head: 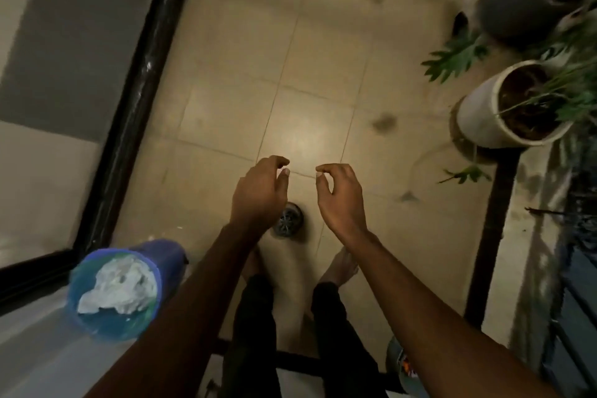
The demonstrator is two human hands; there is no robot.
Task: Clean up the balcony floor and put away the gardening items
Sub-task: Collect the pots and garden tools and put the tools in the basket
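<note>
left hand and right hand both empty, fingers loosely curled, and the dark dirt smudge sits on the floor ahead-right of the right hand, toward the white pot at its right edge, so right's closer imo

Beige floor tiles are crossed by a thin grid of darker joints and marked with brownish smudges. A blue bin is filled with white crumpled material. A black door frame and a grey mat are shown at left. At right, green foliage is carried by two pots: a white pot and a dark grey pot.
</note>
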